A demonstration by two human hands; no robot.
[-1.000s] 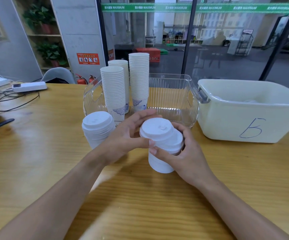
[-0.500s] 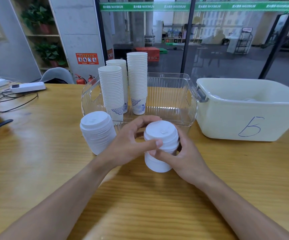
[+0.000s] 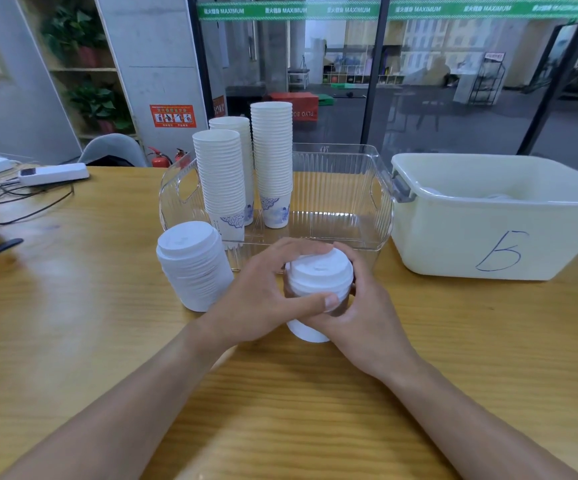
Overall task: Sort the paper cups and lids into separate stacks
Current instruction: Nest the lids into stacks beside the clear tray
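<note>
While both hands close round it, a short stack of white lids (image 3: 318, 275) stands on the worktop (image 3: 73, 306) at frame centre. Left hand (image 3: 263, 299): fingers arched over the far rim, thumb laid across the near side, so its grip is closed on the lid stack. Right hand (image 3: 360, 317): cups the stack from 3 to 5 o'clock, fingers wrapped behind it, grip likewise holding the stack; fingertips hidden.

At 9 o'clock of the held stack, near but apart, a taller lid stack (image 3: 194, 268) stands unheld, leaning slightly.

At 12 o'clock, a clear bin (image 3: 343, 188) holds three columns of nested paper cups (image 3: 221, 174), all upright at its left end; bottom cups show a blue pattern. Tallest column is the right one.

At 2 o'clock, a cream tub (image 3: 488, 237) marked with a handwritten letter sits just beside the clear bin. Contents too dim to tell.

At 10 o'clock, far edge of worktop: a white power strip (image 3: 53, 173) with cables.
</note>
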